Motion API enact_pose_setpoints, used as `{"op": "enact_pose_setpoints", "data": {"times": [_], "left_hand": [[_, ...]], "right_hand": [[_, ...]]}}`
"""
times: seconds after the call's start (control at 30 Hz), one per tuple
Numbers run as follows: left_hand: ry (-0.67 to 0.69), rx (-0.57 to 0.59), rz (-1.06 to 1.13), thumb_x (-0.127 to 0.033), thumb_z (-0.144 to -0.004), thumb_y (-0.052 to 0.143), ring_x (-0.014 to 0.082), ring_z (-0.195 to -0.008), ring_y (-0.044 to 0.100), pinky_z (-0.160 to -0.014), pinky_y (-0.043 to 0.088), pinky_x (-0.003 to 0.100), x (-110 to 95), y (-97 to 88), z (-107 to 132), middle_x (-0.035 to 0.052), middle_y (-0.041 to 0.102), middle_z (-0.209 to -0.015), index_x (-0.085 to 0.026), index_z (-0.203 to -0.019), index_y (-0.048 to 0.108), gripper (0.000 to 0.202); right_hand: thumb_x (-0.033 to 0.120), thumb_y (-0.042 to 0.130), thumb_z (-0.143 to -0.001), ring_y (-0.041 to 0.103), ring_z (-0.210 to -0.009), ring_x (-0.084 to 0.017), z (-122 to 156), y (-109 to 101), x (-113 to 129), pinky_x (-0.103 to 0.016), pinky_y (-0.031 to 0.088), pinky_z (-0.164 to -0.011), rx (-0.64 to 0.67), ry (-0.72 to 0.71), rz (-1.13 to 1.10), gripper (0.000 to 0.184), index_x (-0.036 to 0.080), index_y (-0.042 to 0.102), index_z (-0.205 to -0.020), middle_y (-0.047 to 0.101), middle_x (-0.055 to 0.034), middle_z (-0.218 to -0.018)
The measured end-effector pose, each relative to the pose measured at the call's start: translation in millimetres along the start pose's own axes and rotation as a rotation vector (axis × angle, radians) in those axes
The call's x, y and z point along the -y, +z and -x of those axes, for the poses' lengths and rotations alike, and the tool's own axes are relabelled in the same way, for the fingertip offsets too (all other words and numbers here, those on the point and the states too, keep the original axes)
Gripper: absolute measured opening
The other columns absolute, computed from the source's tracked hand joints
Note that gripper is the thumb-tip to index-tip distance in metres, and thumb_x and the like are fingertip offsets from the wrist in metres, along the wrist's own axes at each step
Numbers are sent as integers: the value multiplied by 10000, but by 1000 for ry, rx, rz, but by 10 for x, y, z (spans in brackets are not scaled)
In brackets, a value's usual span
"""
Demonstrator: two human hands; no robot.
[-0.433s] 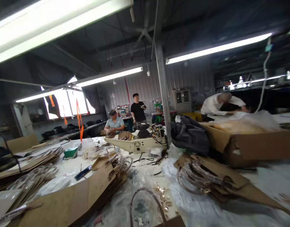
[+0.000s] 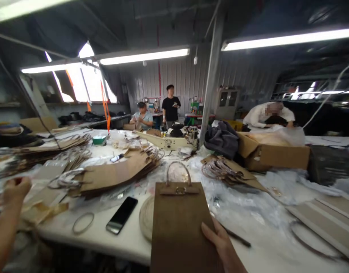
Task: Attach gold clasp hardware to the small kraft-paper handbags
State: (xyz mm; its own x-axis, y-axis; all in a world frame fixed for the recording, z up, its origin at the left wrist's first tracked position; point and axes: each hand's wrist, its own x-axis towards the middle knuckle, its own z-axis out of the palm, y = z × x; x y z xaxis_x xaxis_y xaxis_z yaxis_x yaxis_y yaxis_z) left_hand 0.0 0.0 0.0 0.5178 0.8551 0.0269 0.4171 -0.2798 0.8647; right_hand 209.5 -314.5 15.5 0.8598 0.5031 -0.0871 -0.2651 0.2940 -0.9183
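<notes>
- Since the earlier frame the view has dropped: both hands and the whole brown handled bag (image 2: 177, 223) now show, where only its handle loop peeked in.
- Right hand (image 2: 222, 246) pinches the bag's lower right edge, thumb on the face and fingers hidden behind. The bag stands upright at the near edge of the table (image 2: 129, 242).
- Left hand (image 2: 16, 189) is raised far left and loosely curled; can't tell whether it grips anything.
- Risk: a one-corner hold could let the bag tip onto the phone (image 2: 121, 215) or the flat coil (image 2: 145, 220) behind it.
- Risk: the wire ring (image 2: 83, 223) lies near the table edge and may get knocked off.
- Cardboard box (image 2: 276, 156), flaps open, has clear plastic (image 2: 276, 134) bulging out; contents unclear.
- Green tub (image 2: 99, 140) far back, inside not visible.
</notes>
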Motion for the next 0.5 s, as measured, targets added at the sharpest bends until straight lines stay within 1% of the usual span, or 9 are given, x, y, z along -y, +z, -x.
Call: {"op": "enact_pose_setpoints", "data": {"times": [0.07,0.13,0.17,0.2,0.23,0.3,0.37,0.43,0.5], "left_hand": [[-48,73,69,-696,-989,639,238,-810,738,-666,632,375,217,-23,204,56,806,-1015,-260,-1039,785,463],[-17,171,213,-803,-975,524,263,-748,735,-643,617,389,241,65,287,69,798,-911,-233,-1003,773,623],[17,224,273,-800,-979,529,278,-785,746,-662,614,391,184,144,280,83,806,-959,-217,-1094,765,639],[57,264,283,-771,-996,542,288,-850,756,-692,609,385,94,238,248,96,814,-1034,-211,-1203,746,631],[112,267,266,-743,-1015,541,297,-922,757,-763,606,388,-14,337,196,108,813,-1073,-201,-1239,734,617],[188,272,229,-715,-1048,500,309,-973,746,-847,586,401,-228,518,64,115,805,-1047,-192,-1163,740,588],[212,288,208,-700,-1070,454,316,-988,740,-873,568,410,-362,650,-79,119,796,-1029,-198,-1098,722,570],[199,290,150,-679,-1064,481,327,-1007,739,-879,553,418,-385,729,-213,124,785,-1039,-206,-1096,691,519],[192,252,22,-640,-1028,564,342,-1023,731,-885,540,430,-327,768,-323,125,760,-1042,-213,-1080,663,442]], "right_hand": [[581,845,-883,739,-1287,-430,32,172,-61,-616,610,-1087,54,18,16,630,282,698,-1419,753,-125,-1445],[560,824,-918,745,-1267,-423,29,286,-143,-603,622,-1058,98,39,47,600,274,678,-1425,743,-129,-1455],[554,817,-929,746,-1261,-421,22,318,-183,-594,627,-1045,113,51,63,589,269,672,-1424,745,-131,-1450],[552,814,-935,746,-1257,-419,12,334,-220,-589,630,-1037,124,62,81,587,263,666,-1424,749,-133,-1440],[553,812,-939,745,-1256,-418,1,341,-254,-587,631,-1034,131,68,103,590,259,658,-1428,753,-133,-1429],[560,793,-956,736,-1276,-409,-22,338,-315,-586,621,-1056,135,60,153,600,261,632,-1451,750,-129,-1433],[566,763,-979,716,-1315,-388,-48,334,-372,-576,601,-1096,117,12,237,594,271,609,-1471,736,-119,-1459],[570,734,-1001,700,-1335,-368,-81,337,-422,-563,577,-1131,78,-61,384,565,265,609,-1459,733,-119,-1460],[571,711,-1015,690,-1342,-358,-118,341,-456,-555,547,-1166,55,-108,561,536,251,626,-1436,737,-124,-1446]]}}
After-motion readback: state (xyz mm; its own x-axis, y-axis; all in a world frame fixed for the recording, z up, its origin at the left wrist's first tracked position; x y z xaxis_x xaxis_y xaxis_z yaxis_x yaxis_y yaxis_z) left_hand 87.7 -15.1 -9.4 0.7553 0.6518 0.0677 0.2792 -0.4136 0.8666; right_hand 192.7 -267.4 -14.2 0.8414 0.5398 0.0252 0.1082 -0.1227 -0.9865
